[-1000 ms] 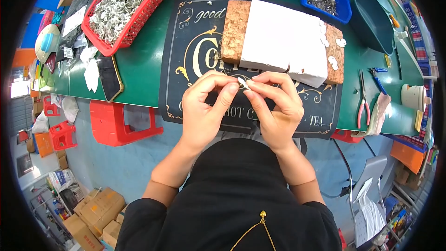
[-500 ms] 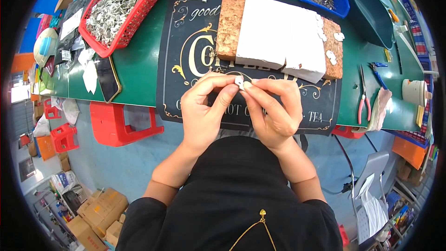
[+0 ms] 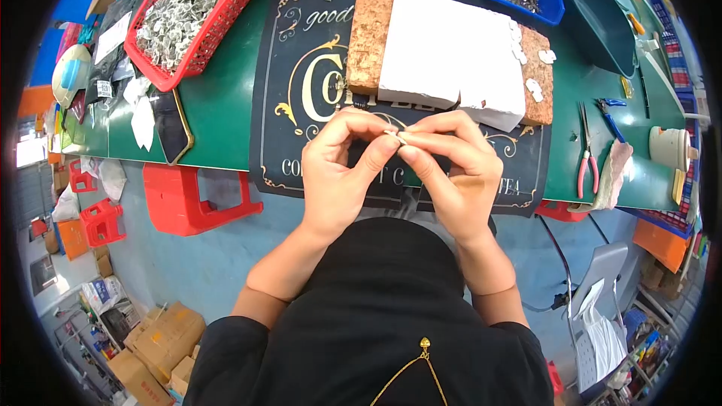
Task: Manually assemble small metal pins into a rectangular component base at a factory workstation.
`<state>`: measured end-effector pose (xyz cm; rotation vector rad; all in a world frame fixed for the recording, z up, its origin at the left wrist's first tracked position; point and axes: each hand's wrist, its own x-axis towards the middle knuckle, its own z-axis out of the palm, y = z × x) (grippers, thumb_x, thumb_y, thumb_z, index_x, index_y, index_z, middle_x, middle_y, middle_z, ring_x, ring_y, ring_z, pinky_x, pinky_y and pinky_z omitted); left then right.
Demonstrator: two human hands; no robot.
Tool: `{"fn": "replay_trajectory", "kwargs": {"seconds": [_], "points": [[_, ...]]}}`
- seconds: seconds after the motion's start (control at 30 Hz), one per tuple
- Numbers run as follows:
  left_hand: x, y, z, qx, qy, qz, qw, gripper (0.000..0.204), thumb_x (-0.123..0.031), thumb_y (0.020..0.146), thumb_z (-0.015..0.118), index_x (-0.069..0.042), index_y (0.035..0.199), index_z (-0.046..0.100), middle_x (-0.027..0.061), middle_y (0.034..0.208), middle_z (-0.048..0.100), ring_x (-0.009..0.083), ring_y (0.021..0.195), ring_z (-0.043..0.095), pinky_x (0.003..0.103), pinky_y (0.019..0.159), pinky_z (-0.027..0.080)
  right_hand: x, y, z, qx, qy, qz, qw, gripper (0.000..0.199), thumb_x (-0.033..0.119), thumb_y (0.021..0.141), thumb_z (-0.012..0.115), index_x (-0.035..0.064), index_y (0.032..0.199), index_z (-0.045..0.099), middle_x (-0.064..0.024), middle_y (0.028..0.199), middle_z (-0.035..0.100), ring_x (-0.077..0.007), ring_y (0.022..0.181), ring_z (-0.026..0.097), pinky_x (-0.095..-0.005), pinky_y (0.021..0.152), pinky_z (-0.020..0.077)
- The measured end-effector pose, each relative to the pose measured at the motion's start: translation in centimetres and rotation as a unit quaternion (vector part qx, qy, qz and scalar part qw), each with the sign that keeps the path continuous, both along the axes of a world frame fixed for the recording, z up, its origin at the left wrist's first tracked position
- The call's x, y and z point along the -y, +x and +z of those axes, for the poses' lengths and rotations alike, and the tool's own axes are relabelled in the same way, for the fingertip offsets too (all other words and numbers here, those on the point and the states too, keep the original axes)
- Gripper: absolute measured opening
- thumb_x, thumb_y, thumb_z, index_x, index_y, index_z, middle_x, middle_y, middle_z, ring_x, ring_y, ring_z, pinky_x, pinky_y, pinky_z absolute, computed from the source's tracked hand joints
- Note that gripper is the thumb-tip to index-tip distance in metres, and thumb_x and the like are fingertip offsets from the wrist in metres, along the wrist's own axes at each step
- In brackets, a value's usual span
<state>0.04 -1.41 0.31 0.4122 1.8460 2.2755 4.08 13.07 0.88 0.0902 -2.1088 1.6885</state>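
Note:
Above the near edge of a dark printed mat (image 3: 282,158), both hands meet at a small white piece (image 3: 397,136). Thumb and fingertips of my left hand (image 3: 336,173) are closed on its left side. From the right, my right hand (image 3: 460,177) pinches the same piece. Most of it is hidden by the fingertips, and only a thin pale edge shows. Just beyond the fingers is a white block (image 3: 451,41) lying over a brown speckled, cork-like block (image 3: 368,41). Several flat white pieces (image 3: 533,90) rest at that block's right end.
A red basket (image 3: 197,56) of pale small parts stands at the left, beside a phone (image 3: 173,126). Blue trays (image 3: 555,7) of small dark parts and a dark green bin (image 3: 602,22) sit at the back. Pink-handled pliers (image 3: 587,162) and blue-handled cutters (image 3: 613,120) lie right.
The white piece has been turned from showing its face to nearly edge-on between the fingertips. My right hand has shifted slightly right, with its fingers drawn closer over the piece.

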Motion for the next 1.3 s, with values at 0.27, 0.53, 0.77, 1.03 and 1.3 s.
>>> {"fn": "replay_trajectory", "kwargs": {"seconds": [0.27,0.53,0.77,1.03,1.3], "points": [[0.3,-0.5,0.7,-0.088,-0.092,-0.050,0.991,0.019,0.000,0.083,0.069,0.004,0.101,0.064,0.0100,0.102,0.060,0.0129,0.089,0.057,0.023,0.079,0.047,-1.1,0.4,0.6,0.064,-0.054,-0.005,0.996,0.015,-0.006,0.076,0.071,-0.0040,0.091,0.068,-0.0121,0.092,0.067,-0.0124,0.074,0.060,-0.0213,0.064,0.0464],[-1.6,-2.8,0.2,-0.373,-0.376,0.120,0.840,0.035,-0.012,0.072,0.076,-0.008,0.104,0.064,0.0071,0.113,0.059,0.0303,0.118,0.043,0.042,0.099,0.033,-3.0,-2.5,1.2,-0.025,0.277,-0.073,0.958,0.013,0.001,0.066,0.073,0.0045,0.079,0.070,-0.0052,0.085,0.058,-0.0231,0.089,0.052,-0.0336,0.078,0.0416],[-2.0,-4.2,-1.6,-0.412,-0.407,0.080,0.811,0.038,-0.013,0.078,0.070,-0.007,0.111,0.053,0.0109,0.127,0.050,0.0344,0.127,0.037,0.051,0.107,0.023,-3.0,-3.1,0.7,-0.027,0.255,-0.066,0.964,0.012,-0.002,0.067,0.072,0.0008,0.079,0.069,-0.0070,0.083,0.058,-0.0218,0.083,0.056,-0.0315,0.070,0.0449],[-2.1,-3.5,-1.6,-0.412,-0.450,0.080,0.788,0.040,-0.016,0.082,0.066,-0.010,0.117,0.047,0.0102,0.132,0.045,0.0319,0.129,0.035,0.056,0.107,0.016,-3.3,-3.3,0.6,-0.043,0.275,-0.052,0.959,0.012,-0.004,0.069,0.071,-0.0009,0.080,0.066,-0.0072,0.084,0.057,-0.0203,0.081,0.056,-0.0296,0.066,0.0448],[-2.7,-3.6,-1.9,-0.421,-0.470,0.112,0.767,0.039,-0.018,0.081,0.066,-0.012,0.115,0.047,0.0069,0.129,0.045,0.0283,0.126,0.037,0.053,0.105,0.014,-3.1,-3.3,0.4,-0.044,0.257,-0.064,0.963,0.010,-0.004,0.072,0.069,-0.0013,0.081,0.065,-0.0085,0.085,0.056,-0.0203,0.077,0.056,-0.0299,0.065,0.0451]]}}
